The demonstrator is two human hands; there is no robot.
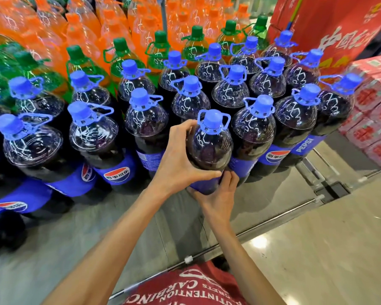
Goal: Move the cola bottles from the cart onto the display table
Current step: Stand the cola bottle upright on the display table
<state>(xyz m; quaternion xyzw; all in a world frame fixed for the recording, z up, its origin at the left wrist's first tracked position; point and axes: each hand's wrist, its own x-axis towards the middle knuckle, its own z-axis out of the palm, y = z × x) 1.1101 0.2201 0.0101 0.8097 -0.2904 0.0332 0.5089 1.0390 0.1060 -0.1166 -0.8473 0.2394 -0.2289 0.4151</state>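
Left hand (180,157) & right hand (218,194) both grip a cola bottle (209,146) at surface (75,227) front; several rows already up, cart out of view, so qty left unknown.

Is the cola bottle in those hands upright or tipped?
Upright: the cola bottle points its blue cap upward; left hand and right hand grip it.

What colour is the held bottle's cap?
Blue. The cap of the held cola bottle shows best in the head view.
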